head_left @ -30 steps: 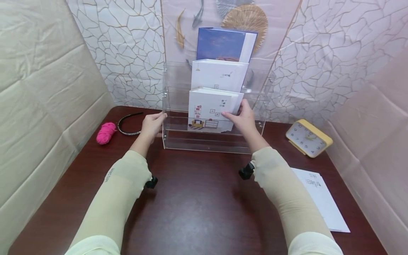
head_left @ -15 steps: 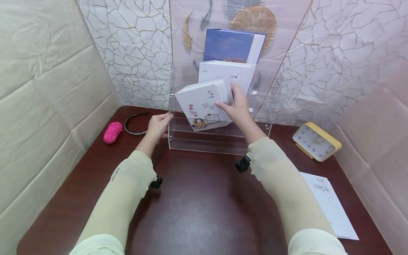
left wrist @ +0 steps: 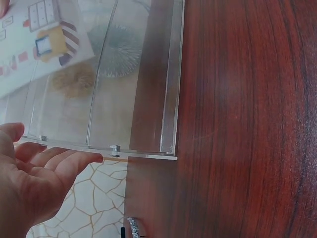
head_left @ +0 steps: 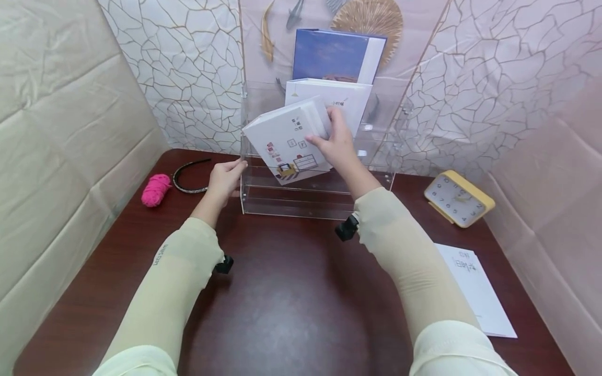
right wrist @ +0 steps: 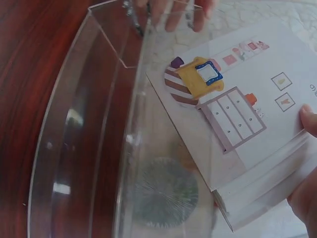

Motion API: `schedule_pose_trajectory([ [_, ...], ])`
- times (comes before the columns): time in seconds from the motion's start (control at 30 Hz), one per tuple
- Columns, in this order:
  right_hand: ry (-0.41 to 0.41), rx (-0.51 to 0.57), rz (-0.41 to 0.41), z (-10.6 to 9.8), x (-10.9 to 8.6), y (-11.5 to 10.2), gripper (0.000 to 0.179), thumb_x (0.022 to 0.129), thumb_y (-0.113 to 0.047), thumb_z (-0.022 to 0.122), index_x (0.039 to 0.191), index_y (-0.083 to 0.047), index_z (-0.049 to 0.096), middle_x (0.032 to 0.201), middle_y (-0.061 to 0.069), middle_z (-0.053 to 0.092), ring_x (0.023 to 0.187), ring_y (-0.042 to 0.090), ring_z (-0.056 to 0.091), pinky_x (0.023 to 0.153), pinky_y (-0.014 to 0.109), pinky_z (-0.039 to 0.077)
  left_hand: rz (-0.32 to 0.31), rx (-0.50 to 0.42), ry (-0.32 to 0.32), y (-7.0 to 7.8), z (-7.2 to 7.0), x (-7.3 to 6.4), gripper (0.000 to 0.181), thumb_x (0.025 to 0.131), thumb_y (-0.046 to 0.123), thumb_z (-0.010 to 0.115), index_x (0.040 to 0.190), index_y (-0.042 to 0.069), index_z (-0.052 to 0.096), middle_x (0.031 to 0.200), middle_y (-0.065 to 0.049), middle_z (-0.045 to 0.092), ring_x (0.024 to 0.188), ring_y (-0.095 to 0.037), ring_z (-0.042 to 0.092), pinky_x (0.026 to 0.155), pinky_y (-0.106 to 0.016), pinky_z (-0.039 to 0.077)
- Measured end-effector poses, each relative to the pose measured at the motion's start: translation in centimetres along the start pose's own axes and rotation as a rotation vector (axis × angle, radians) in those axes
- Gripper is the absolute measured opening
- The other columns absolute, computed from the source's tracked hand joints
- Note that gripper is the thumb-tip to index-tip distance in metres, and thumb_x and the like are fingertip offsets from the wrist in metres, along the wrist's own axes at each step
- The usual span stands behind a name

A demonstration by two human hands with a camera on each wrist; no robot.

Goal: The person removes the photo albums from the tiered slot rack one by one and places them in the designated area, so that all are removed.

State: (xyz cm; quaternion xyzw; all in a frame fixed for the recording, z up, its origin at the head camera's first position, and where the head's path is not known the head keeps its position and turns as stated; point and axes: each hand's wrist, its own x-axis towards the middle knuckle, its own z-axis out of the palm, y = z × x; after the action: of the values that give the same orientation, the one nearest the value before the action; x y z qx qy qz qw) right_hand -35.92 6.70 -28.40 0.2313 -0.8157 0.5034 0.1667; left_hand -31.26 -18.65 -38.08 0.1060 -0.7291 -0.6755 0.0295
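My right hand (head_left: 338, 143) grips a white hardcover book (head_left: 277, 138) by its right edge, thumb on the front cover. The book tilts to the left, its lower part behind a front panel of a clear acrylic tiered book rack (head_left: 301, 209). In the right wrist view, the book (right wrist: 267, 106) shows a printed drawer chest and a yellow armchair. My left hand (head_left: 224, 180) pinches the rack's left side edge; in the left wrist view its fingers (left wrist: 74, 166) lie along the side panel's outer face. Behind stand another white book (head_left: 310, 89) and a blue book (head_left: 329, 55).
A yellow alarm clock (head_left: 458, 199) stands right of the rack, with white papers (head_left: 475, 292) nearer on the table (head_left: 282, 303). Pink yarn (head_left: 156, 190) and a dark headband (head_left: 181, 185) lie at the left. A patterned cloth wall (head_left: 188, 68) rises behind.
My right hand has drawn the front white book up and leftward from its upright place in the rack, tilting it left. My left hand has stayed on the rack's side.
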Motion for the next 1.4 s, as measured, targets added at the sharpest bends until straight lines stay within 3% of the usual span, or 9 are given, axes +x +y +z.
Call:
schedule_pose_trajectory([
  [0.3, 0.129, 0.11, 0.011, -4.2, 1.7, -1.6, 0.048, 0.076, 0.006, 0.073, 0.113, 0.0, 0.043, 0.109, 0.014, 0.061, 0.098, 0.021, 0.056, 0.085, 0.032, 0.05, 0.021, -0.016, -0.001, 0.5, -0.5, 0.0, 0.05, 0.092, 0.033, 0.057, 0.135, 0.01, 0.051, 0.128, -0.017, 0.054, 0.102, -0.036, 0.06, 0.074, -0.052, 0.053],
  [0.43, 0.138, 0.133, 0.027, -5.3, 2.0, -2.0, 0.048, 0.077, 0.006, 0.072, 0.113, -0.003, 0.043, 0.111, 0.015, 0.062, 0.1, 0.022, 0.058, 0.087, 0.033, 0.051, 0.025, -0.009, 0.003, 0.6, -0.8, -0.1, 0.051, 0.092, 0.034, 0.057, 0.136, 0.009, 0.051, 0.129, -0.018, 0.053, 0.104, -0.037, 0.058, 0.075, -0.053, 0.052],
  [0.57, 0.161, 0.201, 0.04, -6.3, 1.7, -2.5, 0.046, 0.078, 0.007, 0.07, 0.113, -0.004, 0.044, 0.111, 0.016, 0.06, 0.1, 0.026, 0.058, 0.085, 0.034, 0.052, 0.018, 0.004, 0.004, 0.7, -1.0, -0.1, 0.051, 0.092, 0.034, 0.057, 0.136, 0.01, 0.051, 0.132, -0.015, 0.051, 0.104, -0.036, 0.059, 0.075, -0.052, 0.053],
  [0.7, 0.191, 0.358, 0.065, -8.1, 0.4, -3.5, 0.045, 0.078, 0.01, 0.068, 0.113, -0.006, 0.045, 0.111, 0.014, 0.059, 0.1, 0.028, 0.058, 0.082, 0.036, 0.054, 0.011, 0.029, 0.005, 0.5, -1.2, -0.2, 0.051, 0.092, 0.036, 0.056, 0.136, 0.011, 0.051, 0.134, -0.013, 0.05, 0.102, -0.033, 0.061, 0.073, -0.048, 0.055],
  [0.9, 0.215, 0.503, 0.153, -12.5, -4.9, -4.2, 0.042, 0.079, 0.011, 0.066, 0.112, -0.006, 0.045, 0.109, 0.015, 0.06, 0.093, 0.026, 0.062, 0.071, 0.031, 0.058, -0.006, 0.023, 0.003, 0.1, -0.7, -0.3, 0.052, 0.092, 0.037, 0.057, 0.137, 0.012, 0.05, 0.136, -0.012, 0.048, 0.107, -0.037, 0.057, 0.076, -0.051, 0.053],
  [1.03, 0.226, 0.489, 0.347, -14.7, -9.8, -3.2, 0.035, 0.083, 0.002, 0.067, 0.11, -0.007, 0.047, 0.102, 0.01, 0.062, 0.083, 0.018, 0.065, 0.067, 0.027, 0.058, -0.009, 0.028, 0.007, 0.3, -0.1, -0.2, 0.05, 0.092, 0.037, 0.056, 0.136, 0.013, 0.051, 0.135, -0.012, 0.049, 0.108, -0.036, 0.057, 0.077, -0.053, 0.052],
  [1.13, 0.186, 0.462, 0.525, -15.3, -13.3, -1.4, 0.036, 0.085, -0.007, 0.068, 0.113, -0.008, 0.045, 0.1, 0.004, 0.06, 0.081, 0.012, 0.064, 0.069, 0.024, 0.056, -0.017, 0.036, 0.012, 0.4, -0.1, -0.2, 0.051, 0.092, 0.038, 0.056, 0.137, 0.013, 0.05, 0.135, -0.012, 0.05, 0.108, -0.036, 0.057, 0.078, -0.052, 0.053],
  [1.3, 0.092, 0.351, 0.755, -15.2, -18.6, 2.3, 0.06, 0.09, -0.016, 0.064, 0.135, 0.007, 0.032, 0.097, 0.0, 0.056, 0.078, 0.008, 0.062, 0.07, 0.023, 0.055, -0.023, 0.029, -0.006, 0.3, 0.1, -0.3, 0.051, 0.093, 0.036, 0.055, 0.138, 0.012, 0.048, 0.133, -0.012, 0.051, 0.107, -0.035, 0.058, 0.077, -0.05, 0.054],
  [1.4, 0.034, 0.248, 0.879, -14.8, -21.1, 4.3, 0.069, 0.092, -0.019, 0.062, 0.141, 0.009, 0.023, 0.099, 0.004, 0.055, 0.076, 0.008, 0.06, 0.069, 0.025, 0.055, -0.02, 0.02, -0.015, 0.1, 0.3, -0.5, 0.052, 0.094, 0.035, 0.055, 0.139, 0.01, 0.047, 0.133, -0.014, 0.05, 0.107, -0.036, 0.057, 0.078, -0.052, 0.052],
])
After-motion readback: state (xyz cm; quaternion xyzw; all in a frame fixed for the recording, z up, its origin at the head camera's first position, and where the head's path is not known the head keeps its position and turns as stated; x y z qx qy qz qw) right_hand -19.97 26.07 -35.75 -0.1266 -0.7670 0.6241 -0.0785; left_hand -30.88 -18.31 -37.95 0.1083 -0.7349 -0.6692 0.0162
